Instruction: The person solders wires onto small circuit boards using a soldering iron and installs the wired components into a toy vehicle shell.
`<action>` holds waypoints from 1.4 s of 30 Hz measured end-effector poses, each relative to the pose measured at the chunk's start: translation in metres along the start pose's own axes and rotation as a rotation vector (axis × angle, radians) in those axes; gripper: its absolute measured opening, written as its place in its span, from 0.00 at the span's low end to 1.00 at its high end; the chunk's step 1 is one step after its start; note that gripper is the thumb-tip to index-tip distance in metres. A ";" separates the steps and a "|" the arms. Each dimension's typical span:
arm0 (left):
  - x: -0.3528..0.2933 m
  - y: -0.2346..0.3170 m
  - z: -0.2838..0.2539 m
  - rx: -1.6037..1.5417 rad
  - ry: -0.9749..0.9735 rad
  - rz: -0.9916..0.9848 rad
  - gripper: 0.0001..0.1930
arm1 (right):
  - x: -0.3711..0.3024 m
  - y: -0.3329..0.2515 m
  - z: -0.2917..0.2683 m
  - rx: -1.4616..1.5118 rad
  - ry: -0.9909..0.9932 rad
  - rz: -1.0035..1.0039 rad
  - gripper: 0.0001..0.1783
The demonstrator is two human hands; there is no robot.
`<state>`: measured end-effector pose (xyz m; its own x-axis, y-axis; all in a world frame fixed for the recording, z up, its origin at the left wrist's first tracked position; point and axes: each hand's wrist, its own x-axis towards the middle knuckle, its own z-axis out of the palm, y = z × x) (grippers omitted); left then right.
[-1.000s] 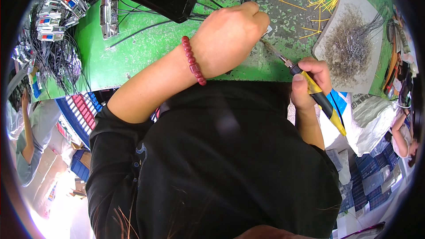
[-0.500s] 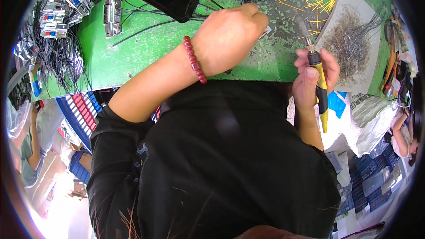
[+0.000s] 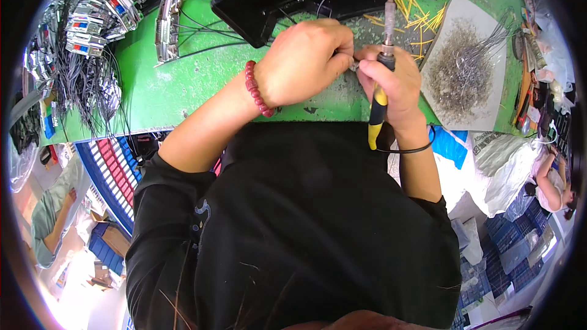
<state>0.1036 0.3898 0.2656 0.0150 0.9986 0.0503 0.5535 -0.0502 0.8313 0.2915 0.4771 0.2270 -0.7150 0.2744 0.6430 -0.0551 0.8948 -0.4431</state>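
My right hand (image 3: 397,82) is wrapped round a yellow and black soldering iron (image 3: 379,107). The iron stands nearly upright in the picture, its metal tip pointing to the far side. A thin black cord (image 3: 406,151) runs from its lower end across my right wrist. My left hand (image 3: 309,55), below a dark red bead bracelet (image 3: 251,85), is closed, thumb and index finger pressed together. Between both hands' fingertips a tiny shiny piece (image 3: 354,66) shows; its kind is too small to tell. Just beyond my left hand lies a large black plastic housing (image 3: 244,9) with thin black wires.
Silver metal parts (image 3: 88,27) with black wires are piled at the far left; another metal part (image 3: 166,30) lies on the green table (image 3: 143,95). Thin yellow tubes (image 3: 422,21) are scattered beside a pale board (image 3: 452,15) covered with wire scraps. Other people are at both edges.
My right hand has moved left with the soldering iron, up to my left hand, and now grips it more closely. My left hand has shifted slightly left and nearer.
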 end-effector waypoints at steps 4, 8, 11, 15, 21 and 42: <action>-0.013 0.016 -0.013 0.003 0.151 0.116 0.11 | 0.015 -0.019 -0.007 0.013 0.098 0.054 0.19; -0.025 0.032 -0.017 0.240 0.219 0.218 0.23 | 0.039 -0.047 -0.030 0.108 0.017 0.075 0.23; -0.023 0.035 -0.012 0.257 0.319 0.245 0.22 | 0.056 -0.057 -0.024 0.136 0.110 0.021 0.24; -0.022 0.044 -0.026 0.239 0.439 0.304 0.21 | 0.070 -0.060 -0.020 0.294 0.276 0.119 0.23; -0.023 0.061 -0.047 0.351 0.471 0.252 0.17 | 0.091 -0.061 -0.037 0.666 0.437 0.360 0.25; 0.095 0.031 -0.079 0.607 0.385 0.664 0.13 | 0.009 0.014 -0.096 -0.130 0.590 0.295 0.21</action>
<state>0.0558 0.4821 0.3399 0.2654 0.6913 0.6720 0.8669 -0.4762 0.1475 0.3507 0.5259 0.2864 -0.1843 0.6278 0.7562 0.1949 0.7775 -0.5980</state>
